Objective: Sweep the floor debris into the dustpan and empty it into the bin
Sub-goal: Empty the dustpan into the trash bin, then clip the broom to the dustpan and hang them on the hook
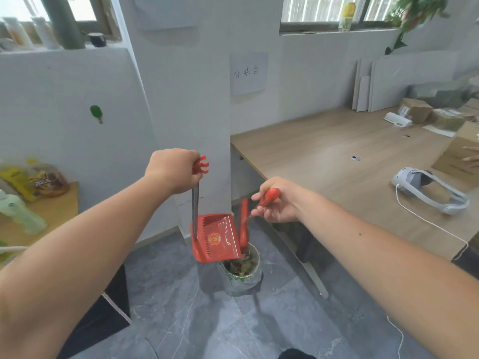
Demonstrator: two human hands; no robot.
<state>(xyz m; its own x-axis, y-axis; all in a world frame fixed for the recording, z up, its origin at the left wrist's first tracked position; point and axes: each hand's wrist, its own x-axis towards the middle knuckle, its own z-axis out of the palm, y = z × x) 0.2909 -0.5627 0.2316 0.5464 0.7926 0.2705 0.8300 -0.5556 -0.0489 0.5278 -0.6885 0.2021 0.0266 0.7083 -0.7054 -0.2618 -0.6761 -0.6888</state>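
Observation:
My left hand (pixel 173 169) grips the top of the red dustpan's long metal handle. The red dustpan (pixel 215 237) hangs tilted, its lip at the rim of the small bin (pixel 252 277). That bin stands on the grey floor and holds crumpled debris (pixel 239 264). My right hand (pixel 277 200) holds the red handle of the broom (pixel 269 196). The broom's red head (pixel 243 226) is blurred and reaches down beside the dustpan into the bin's mouth.
A wooden desk (pixel 337 161) runs along the right, with a white headset (pixel 427 190) and its cable, and cardboard boxes (pixel 414 110). A white pillar (pixel 186 99) stands behind the bin. A low wooden table (pixel 57 211) with bottles and snack bags is at the left.

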